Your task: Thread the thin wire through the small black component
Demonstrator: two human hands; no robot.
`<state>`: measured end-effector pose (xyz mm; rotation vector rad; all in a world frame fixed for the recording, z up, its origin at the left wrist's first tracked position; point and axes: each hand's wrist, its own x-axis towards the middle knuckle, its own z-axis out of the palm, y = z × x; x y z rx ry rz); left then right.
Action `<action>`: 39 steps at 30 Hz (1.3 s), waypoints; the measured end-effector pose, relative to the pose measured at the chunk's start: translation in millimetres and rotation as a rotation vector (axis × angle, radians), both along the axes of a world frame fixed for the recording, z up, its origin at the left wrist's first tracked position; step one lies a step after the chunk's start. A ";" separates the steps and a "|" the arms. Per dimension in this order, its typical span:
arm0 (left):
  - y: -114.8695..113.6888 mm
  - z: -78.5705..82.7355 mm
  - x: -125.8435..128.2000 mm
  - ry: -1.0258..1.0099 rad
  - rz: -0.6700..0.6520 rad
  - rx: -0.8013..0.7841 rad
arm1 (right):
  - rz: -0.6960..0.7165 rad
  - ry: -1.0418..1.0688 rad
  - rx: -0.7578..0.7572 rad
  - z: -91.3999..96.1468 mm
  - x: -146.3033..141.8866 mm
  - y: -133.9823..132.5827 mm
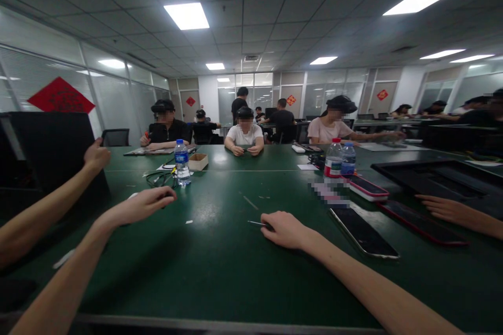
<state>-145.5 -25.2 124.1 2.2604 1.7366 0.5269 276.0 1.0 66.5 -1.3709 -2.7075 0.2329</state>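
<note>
My right hand (286, 229) rests low over the green table (220, 277), fingers wrapped round a small screwdriver (257, 223). Its thin metal shaft points left, and most of the dark handle is hidden in the hand. My left hand (143, 205) hangs above the table further left, with its fingers curled together. A small dark bit shows under those fingertips, too little to name. Just behind that hand stand a blue-capped water bottle (182, 163) and a tangle of dark cables (159, 180). To the right of my right hand lies a phone (365, 233) with a dark screen.
A neighbour's hand (97, 155) touches a large black case (51, 152) at left. Another person's hand (446, 208) lies by a black panel (444, 183) at right. A red phone (424, 224), a red-capped bottle (333, 159) and an open box (198, 162) stand around. People sit opposite.
</note>
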 end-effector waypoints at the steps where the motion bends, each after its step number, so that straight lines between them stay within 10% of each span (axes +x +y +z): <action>1: -0.6 1.2 20.1 -0.006 -0.129 -0.030 | -0.003 0.003 -0.004 0.6 -0.1 -0.4; 11: 18.6 -54.1 143.8 0.037 -0.565 -0.111 | 0.033 -0.054 0.094 -5.1 0.8 3.4; 22: 31.2 -84.3 135.2 -0.008 -0.552 0.006 | 0.093 0.168 0.218 -5.2 -3.6 7.4; 39: 33.6 -97.1 133.1 -0.046 -0.582 0.072 | 0.302 -0.039 0.114 -9.4 -13.0 -0.1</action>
